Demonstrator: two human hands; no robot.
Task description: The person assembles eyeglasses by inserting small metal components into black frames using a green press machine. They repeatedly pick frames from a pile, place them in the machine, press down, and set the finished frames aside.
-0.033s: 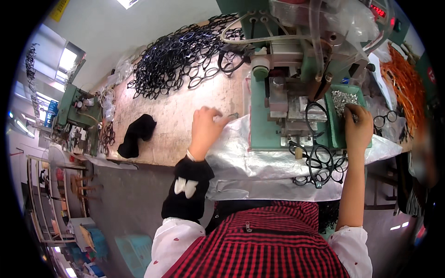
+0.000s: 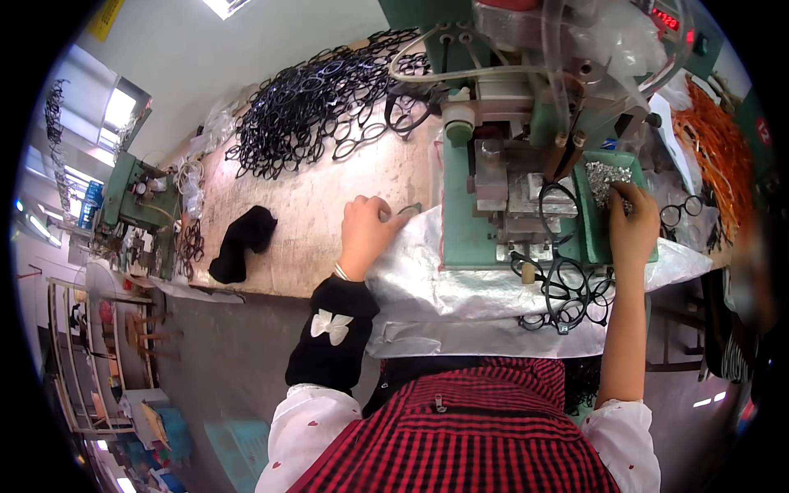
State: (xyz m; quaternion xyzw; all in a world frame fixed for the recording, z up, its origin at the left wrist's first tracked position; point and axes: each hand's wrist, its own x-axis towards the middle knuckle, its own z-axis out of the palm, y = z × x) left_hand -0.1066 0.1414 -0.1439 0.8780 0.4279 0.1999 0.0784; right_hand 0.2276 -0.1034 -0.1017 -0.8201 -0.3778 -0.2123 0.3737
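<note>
Across a pale wooden bench (image 2: 304, 209), the right hand (image 2: 634, 228) reaches into a green rectangular tray (image 2: 597, 237) of small silvery metal parts (image 2: 605, 176) at right; the left hand (image 2: 366, 236) curls near a thin dark curved piece (image 2: 411, 208). I cannot tell either grip's state.

The heaped eyeglass frames (image 2: 296, 115) look like smooth, glossy black plastic, and the small parts (image 2: 606, 174) like shiny, bright metal in a smooth green plastic-looking tray (image 2: 597, 236). Bare metal blocks (image 2: 491, 177) have a dull sheen. The surface (image 2: 312, 193) looks like scuffed, matt wood; the silvery sheet (image 2: 419, 279) is crinkled and glossy. The loose black sleeve (image 2: 245, 240) is matt cloth.
</note>
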